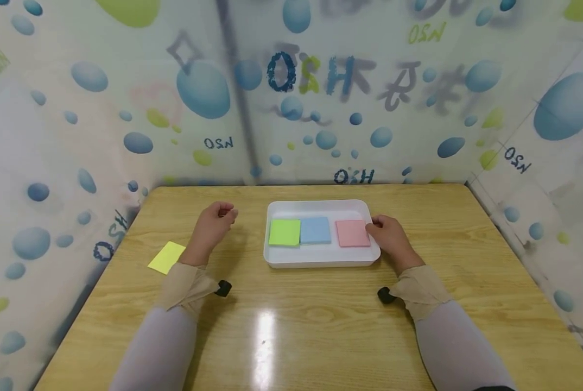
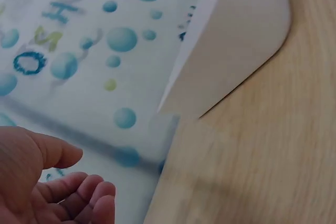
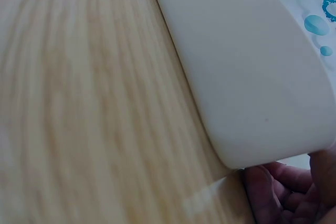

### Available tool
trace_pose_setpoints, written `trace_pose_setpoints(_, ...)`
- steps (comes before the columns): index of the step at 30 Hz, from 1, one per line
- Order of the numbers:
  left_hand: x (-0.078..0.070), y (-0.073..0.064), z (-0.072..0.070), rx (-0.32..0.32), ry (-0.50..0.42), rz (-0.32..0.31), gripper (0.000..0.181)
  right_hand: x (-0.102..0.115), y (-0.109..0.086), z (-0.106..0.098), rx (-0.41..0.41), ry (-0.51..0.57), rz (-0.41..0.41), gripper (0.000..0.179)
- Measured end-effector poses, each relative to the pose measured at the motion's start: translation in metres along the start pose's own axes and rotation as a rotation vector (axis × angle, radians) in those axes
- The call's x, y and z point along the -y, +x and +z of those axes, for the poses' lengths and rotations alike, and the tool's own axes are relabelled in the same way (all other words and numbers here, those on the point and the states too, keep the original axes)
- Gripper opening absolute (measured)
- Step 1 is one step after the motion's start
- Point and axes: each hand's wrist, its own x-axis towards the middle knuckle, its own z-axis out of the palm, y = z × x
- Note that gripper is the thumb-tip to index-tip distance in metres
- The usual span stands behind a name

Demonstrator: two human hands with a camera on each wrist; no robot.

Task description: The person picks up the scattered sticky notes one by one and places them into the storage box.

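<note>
A white tray (image 1: 316, 262) stands on the table with a green sticky note pad (image 1: 284, 233), a blue one (image 1: 315, 231) and a pink one (image 1: 353, 233) lying flat in it. The green and blue pads touch; a gap separates the pink one. My right hand (image 1: 391, 237) grips the tray's right edge, thumb over the rim and fingers against the outside wall, as the right wrist view shows. Left of the tray, my left hand (image 1: 214, 224) hovers with loosely curled fingers, holding nothing. A yellow sticky note (image 1: 166, 257) lies beside my left wrist, partly hidden by it.
The wooden table (image 1: 311, 326) runs back to a wall (image 1: 321, 125) hung with a bubble-print sheet. Similar sheets close off the left and right sides. A dark strap end (image 1: 223, 288) sticks out from the left cuff, another (image 1: 385, 295) from the right.
</note>
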Motion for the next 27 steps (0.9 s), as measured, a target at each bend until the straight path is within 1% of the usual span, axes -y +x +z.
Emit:
trace_pose_setpoints(5, 0.005, -0.007, -0.023, -0.028, 0.096, 0.01, 0.057, 0.0, 0.0, 0.0, 0.0, 0.011, 0.007, 0.045)
trace_pose_setpoints(7, 0.008, -0.009, -0.034, -0.038, 0.141, 0.005, 0.06, 0.0, -0.001, 0.0, 0.005, 0.01, 0.004, 0.046)
trace_pose_setpoints(13, 0.023, -0.013, -0.068, -0.023, 0.275, -0.031, 0.068, 0.001, -0.002, 0.001, 0.003, 0.024, 0.01, 0.044)
trace_pose_setpoints(17, 0.035, -0.013, -0.086, -0.001, 0.35, -0.075, 0.074, 0.002, -0.002, 0.0, -0.004, 0.009, -0.004, 0.045)
trace_pose_setpoints(22, 0.046, -0.013, -0.102, 0.028, 0.438, -0.135, 0.08, 0.003, -0.002, -0.001, -0.004, 0.001, -0.002, 0.045)
trace_pose_setpoints(24, 0.049, -0.015, -0.106, 0.053, 0.48, -0.16, 0.083, 0.003, -0.002, -0.001, -0.001, -0.001, -0.001, 0.046)
trace_pose_setpoints(27, 0.051, -0.019, -0.112, 0.119, 0.558, -0.212, 0.093, 0.003, -0.002, 0.0, 0.001, -0.005, -0.003, 0.045)
